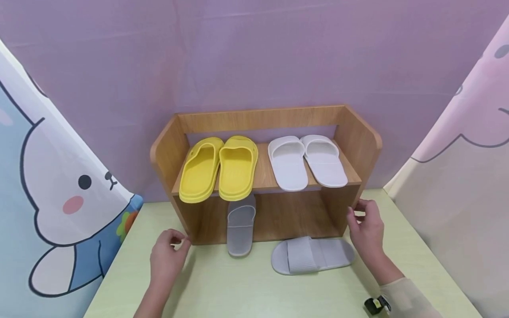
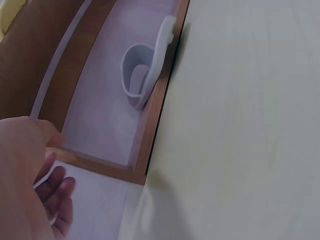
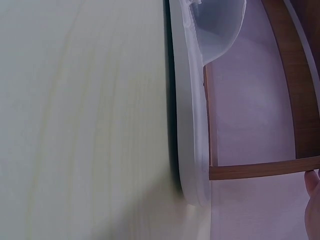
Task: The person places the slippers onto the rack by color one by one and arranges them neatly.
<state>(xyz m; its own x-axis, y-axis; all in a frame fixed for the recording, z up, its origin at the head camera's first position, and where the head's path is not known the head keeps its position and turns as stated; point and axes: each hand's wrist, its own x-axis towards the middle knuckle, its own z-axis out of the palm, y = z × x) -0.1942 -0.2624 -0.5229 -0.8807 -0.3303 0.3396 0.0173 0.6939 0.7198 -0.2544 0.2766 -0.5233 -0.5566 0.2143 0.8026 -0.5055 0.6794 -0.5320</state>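
Note:
A wooden two-tier shoe rack (image 1: 262, 121) stands between the hands. My left hand (image 1: 169, 254) is at the front edge of its left side panel, thumb and fingers curled about that edge; in the left wrist view the hand (image 2: 30, 170) overlaps the panel. On the opposite side, my right hand (image 1: 367, 227) pinches the front edge of the right panel, and only its fingertips (image 3: 312, 185) show in the right wrist view. One grey slipper (image 1: 240, 234) sits in the lower tier, toe inward, its end jutting out. Another grey slipper (image 1: 334, 254) lies sideways before the rack, near the right hand.
On the upper shelf rest a pair of yellow clogs (image 1: 238, 176) at left and a pair of white slippers (image 1: 292, 172) at right. A small black object (image 1: 374, 305) is at the right cuff. Behind the pale table (image 1: 238, 291) hangs a purple cloth (image 1: 258, 57), with printed cloths at both sides.

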